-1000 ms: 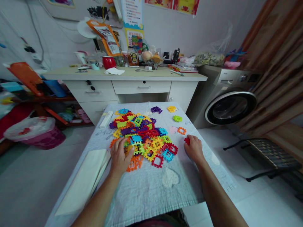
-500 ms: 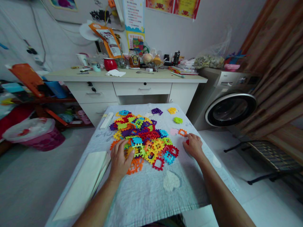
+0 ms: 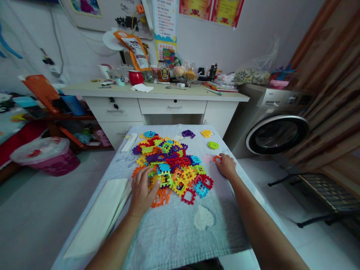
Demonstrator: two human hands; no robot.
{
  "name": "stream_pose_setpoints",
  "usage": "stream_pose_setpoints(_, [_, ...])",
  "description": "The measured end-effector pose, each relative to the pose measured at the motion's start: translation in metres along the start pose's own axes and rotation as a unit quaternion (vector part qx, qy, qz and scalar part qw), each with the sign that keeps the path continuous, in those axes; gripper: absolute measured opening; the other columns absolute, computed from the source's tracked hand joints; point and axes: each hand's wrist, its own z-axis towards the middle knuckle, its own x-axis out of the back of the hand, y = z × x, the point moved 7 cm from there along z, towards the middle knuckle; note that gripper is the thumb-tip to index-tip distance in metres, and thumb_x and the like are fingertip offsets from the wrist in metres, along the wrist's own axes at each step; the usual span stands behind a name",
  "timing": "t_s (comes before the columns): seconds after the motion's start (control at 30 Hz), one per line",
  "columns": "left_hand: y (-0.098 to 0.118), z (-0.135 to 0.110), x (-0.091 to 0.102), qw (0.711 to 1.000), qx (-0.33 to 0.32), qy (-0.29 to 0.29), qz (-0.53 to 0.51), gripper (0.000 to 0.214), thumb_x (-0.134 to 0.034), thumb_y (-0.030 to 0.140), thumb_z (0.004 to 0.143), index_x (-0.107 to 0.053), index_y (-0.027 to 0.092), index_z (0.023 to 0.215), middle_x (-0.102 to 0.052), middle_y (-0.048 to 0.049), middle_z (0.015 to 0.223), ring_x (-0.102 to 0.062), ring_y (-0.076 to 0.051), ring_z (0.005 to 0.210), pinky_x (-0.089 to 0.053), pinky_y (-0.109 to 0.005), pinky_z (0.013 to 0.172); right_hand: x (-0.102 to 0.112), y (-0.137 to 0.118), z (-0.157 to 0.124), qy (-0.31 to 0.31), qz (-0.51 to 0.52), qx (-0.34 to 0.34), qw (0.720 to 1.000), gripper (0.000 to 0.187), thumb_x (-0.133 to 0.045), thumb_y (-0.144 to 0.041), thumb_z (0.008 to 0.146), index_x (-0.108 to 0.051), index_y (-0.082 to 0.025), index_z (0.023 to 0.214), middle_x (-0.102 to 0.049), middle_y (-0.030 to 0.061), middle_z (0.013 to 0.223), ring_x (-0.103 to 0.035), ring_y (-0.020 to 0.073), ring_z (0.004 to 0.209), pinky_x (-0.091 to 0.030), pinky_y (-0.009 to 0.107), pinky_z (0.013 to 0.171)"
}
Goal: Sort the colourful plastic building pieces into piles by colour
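Observation:
A heap of colourful plastic interlocking building tiles (image 3: 180, 162) with notched edges and cut-out windows lies on the cloth-covered table. My left hand (image 3: 143, 191) rests at the heap's near left edge, thumb and fingers apart, touching yellow and orange tiles. At the right, my right hand (image 3: 226, 165) is low over the cloth with bent fingers beside an orange tile (image 3: 216, 159). Its fingertips overlap that tile's right side, and what lies under them is hidden. Farther back sit separate green (image 3: 213, 145), yellow (image 3: 206, 133) and purple tiles (image 3: 188, 134).
A folded pale cloth (image 3: 97, 217) lies along the table's left side, and a white oblong object (image 3: 129, 143) stands behind it. Beyond the table is a white desk (image 3: 171, 106) with jars and bags. A washing machine (image 3: 277, 131) and a woven-seat chair (image 3: 323, 191) are at the right.
My right hand has moved slightly away from me to the orange tile; the red tile seen under its fingers is now hidden. My left hand stays put. The view shifted a little.

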Motion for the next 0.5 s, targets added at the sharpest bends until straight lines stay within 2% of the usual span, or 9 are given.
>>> stream_pose_setpoints(0.2, [0.001, -0.001, 0.001, 1.000, 0.001, 0.002, 0.004, 0.043, -0.053, 0.039, 0.089, -0.049, 0.020, 0.127, -0.053, -0.0124, 0.131, -0.046, -0.028, 0.126, -0.035, -0.046, 0.108, 0.007, 0.006, 0.001, 0.034, 0.011, -0.029, 0.999, 0.056, -0.060, -0.040, 0.085, -0.053, -0.015, 0.135, -0.055, 0.0209, 0.127, -0.051, 0.0372, 0.118, -0.041, 0.048, 0.092])
stream_pose_setpoints(0.3, [0.001, -0.001, 0.001, 1.000, 0.002, 0.002, 0.003, 0.043, -0.053, 0.038, 0.089, -0.049, 0.020, 0.127, -0.053, -0.0123, 0.130, -0.047, -0.028, 0.126, -0.035, -0.047, 0.108, 0.017, 0.000, -0.007, 0.055, 0.016, -0.021, 0.998, 0.058, -0.061, -0.043, 0.085, -0.053, -0.015, 0.135, -0.053, 0.0205, 0.130, -0.050, 0.0377, 0.119, -0.042, 0.049, 0.093])
stream_pose_setpoints(0.4, [0.000, -0.001, 0.001, 1.000, 0.005, -0.002, 0.000, 0.042, -0.053, 0.037, 0.089, -0.049, 0.020, 0.127, -0.053, -0.0122, 0.130, -0.047, -0.027, 0.126, -0.036, -0.047, 0.109, 0.024, -0.029, -0.021, 0.046, 0.059, 0.072, 0.995, 0.048, -0.060, -0.038, 0.086, -0.057, -0.015, 0.128, -0.058, 0.0171, 0.126, -0.054, 0.0317, 0.116, -0.043, 0.044, 0.096])
stream_pose_setpoints(0.5, [0.000, -0.001, 0.001, 1.000, 0.006, -0.004, -0.004, 0.041, -0.053, 0.036, 0.089, -0.049, 0.020, 0.127, -0.053, -0.0120, 0.130, -0.046, -0.027, 0.126, -0.035, -0.047, 0.109, 0.020, -0.069, -0.040, 0.009, 0.132, 0.200, 0.971, 0.033, -0.058, -0.031, 0.088, -0.063, -0.017, 0.117, -0.064, 0.0125, 0.116, -0.059, 0.0241, 0.109, -0.044, 0.037, 0.097])
